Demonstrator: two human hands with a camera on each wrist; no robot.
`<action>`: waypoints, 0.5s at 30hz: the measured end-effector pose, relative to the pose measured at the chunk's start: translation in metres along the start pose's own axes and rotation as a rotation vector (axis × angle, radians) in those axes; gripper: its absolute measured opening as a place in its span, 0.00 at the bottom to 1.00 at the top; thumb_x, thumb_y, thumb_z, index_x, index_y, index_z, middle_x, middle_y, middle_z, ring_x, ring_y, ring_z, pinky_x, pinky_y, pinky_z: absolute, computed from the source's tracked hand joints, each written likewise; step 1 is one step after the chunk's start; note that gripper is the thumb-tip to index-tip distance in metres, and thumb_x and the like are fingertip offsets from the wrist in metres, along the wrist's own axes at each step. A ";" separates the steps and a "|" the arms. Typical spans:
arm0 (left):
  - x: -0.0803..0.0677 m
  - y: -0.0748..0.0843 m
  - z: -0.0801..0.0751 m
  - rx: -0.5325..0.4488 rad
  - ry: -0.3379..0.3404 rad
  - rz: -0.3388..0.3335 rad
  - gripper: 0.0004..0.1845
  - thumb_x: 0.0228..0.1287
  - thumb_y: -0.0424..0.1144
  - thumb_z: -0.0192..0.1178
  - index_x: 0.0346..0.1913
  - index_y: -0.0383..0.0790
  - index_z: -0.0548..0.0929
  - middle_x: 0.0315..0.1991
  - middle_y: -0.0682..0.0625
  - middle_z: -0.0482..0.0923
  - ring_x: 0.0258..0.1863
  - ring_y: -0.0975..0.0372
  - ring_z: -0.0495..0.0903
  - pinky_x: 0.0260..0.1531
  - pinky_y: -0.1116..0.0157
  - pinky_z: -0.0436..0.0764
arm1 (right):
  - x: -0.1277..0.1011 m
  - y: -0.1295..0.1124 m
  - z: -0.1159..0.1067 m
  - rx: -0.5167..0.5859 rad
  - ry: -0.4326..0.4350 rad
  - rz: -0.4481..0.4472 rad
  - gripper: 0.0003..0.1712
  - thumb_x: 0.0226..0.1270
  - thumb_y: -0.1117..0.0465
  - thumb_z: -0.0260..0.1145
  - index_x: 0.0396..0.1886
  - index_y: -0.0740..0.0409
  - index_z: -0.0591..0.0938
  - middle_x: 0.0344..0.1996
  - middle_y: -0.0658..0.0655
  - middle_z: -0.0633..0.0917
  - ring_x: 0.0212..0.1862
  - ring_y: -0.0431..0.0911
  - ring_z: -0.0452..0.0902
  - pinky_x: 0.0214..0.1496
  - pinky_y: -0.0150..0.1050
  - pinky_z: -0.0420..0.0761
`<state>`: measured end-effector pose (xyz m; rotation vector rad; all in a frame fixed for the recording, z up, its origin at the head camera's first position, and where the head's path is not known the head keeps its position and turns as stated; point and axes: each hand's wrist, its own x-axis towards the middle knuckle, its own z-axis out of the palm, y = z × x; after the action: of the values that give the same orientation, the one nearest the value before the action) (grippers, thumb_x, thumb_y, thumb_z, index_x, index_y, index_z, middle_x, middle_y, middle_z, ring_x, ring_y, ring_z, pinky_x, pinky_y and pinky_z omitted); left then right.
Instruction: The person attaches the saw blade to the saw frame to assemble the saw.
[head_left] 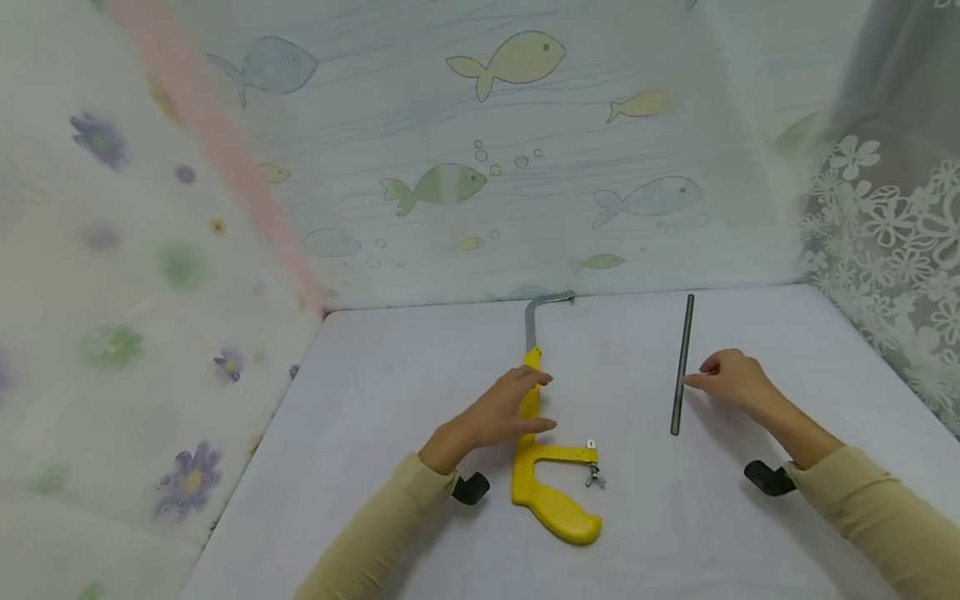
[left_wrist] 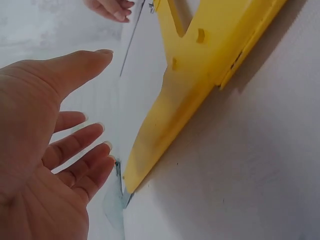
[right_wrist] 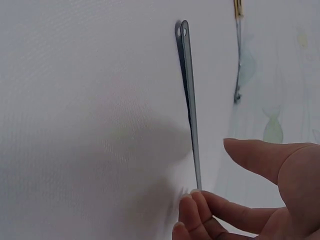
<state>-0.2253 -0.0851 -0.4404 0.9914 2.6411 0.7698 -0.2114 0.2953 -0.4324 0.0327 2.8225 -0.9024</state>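
Right now I have both hands out over the white desk [head_left: 390, 400], which is walled in by fish-print and flower-print cloth. My left hand [head_left: 501, 412] hovers at the yellow saw frame [head_left: 542, 467], fingers straight and spread, gripping nothing; from the head view the fingertips sit over the yellow bar, though I cannot tell whether they touch it. The left wrist view shows the same open palm [left_wrist: 35, 150] just beside the yellow frame [left_wrist: 200, 75], with a clear gap between them. The frame lies flat near the middle of the desk, its handle toward the near edge and its grey metal arm [head_left: 534, 321] running to the far edge, where it bends at the cloth wall. A small wing nut [head_left: 594, 475] sticks out by the handle.

My right hand [head_left: 731, 382] is toward the right edge, fingers loosely curled, fingertips at the saw blade [head_left: 681, 367]. In the right wrist view the fingertips [right_wrist: 192, 207] meet the near end of the blade [right_wrist: 190, 100], but nothing is pinched. The blade lies flat, separate from the frame, pointing from near to far.
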 end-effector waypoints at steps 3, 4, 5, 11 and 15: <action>0.001 0.001 0.003 -0.009 -0.011 0.030 0.34 0.66 0.49 0.70 0.70 0.39 0.73 0.66 0.48 0.73 0.62 0.56 0.73 0.64 0.60 0.73 | 0.003 -0.001 0.003 0.010 -0.008 0.010 0.31 0.71 0.53 0.65 0.51 0.84 0.75 0.44 0.76 0.80 0.45 0.64 0.77 0.44 0.54 0.80; 0.001 0.002 0.004 -0.011 -0.018 0.040 0.33 0.67 0.49 0.70 0.69 0.39 0.73 0.65 0.48 0.73 0.61 0.56 0.74 0.64 0.61 0.73 | 0.004 -0.002 0.004 0.010 -0.010 0.015 0.31 0.71 0.53 0.65 0.50 0.83 0.76 0.43 0.75 0.80 0.45 0.64 0.77 0.44 0.54 0.80; 0.002 0.002 0.005 -0.014 -0.026 0.049 0.33 0.67 0.48 0.70 0.69 0.39 0.74 0.64 0.47 0.74 0.60 0.56 0.74 0.63 0.61 0.73 | 0.005 -0.002 0.004 0.007 -0.009 0.019 0.30 0.71 0.53 0.65 0.50 0.83 0.76 0.43 0.75 0.81 0.44 0.64 0.77 0.43 0.54 0.80; 0.005 0.005 0.010 -0.014 -0.080 0.066 0.31 0.66 0.48 0.71 0.67 0.39 0.75 0.62 0.49 0.76 0.59 0.59 0.75 0.61 0.66 0.74 | 0.010 -0.005 0.009 -0.022 0.014 0.066 0.28 0.70 0.54 0.66 0.46 0.82 0.78 0.39 0.72 0.82 0.41 0.61 0.78 0.39 0.51 0.80; 0.006 0.009 0.013 -0.012 -0.118 0.050 0.32 0.65 0.48 0.72 0.67 0.40 0.76 0.63 0.50 0.76 0.59 0.61 0.74 0.62 0.67 0.73 | 0.013 -0.011 0.011 -0.030 0.023 0.087 0.28 0.68 0.56 0.66 0.45 0.83 0.78 0.37 0.73 0.82 0.38 0.60 0.79 0.36 0.49 0.80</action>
<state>-0.2205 -0.0703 -0.4465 1.0697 2.5175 0.7141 -0.2230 0.2793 -0.4369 0.1621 2.8309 -0.8458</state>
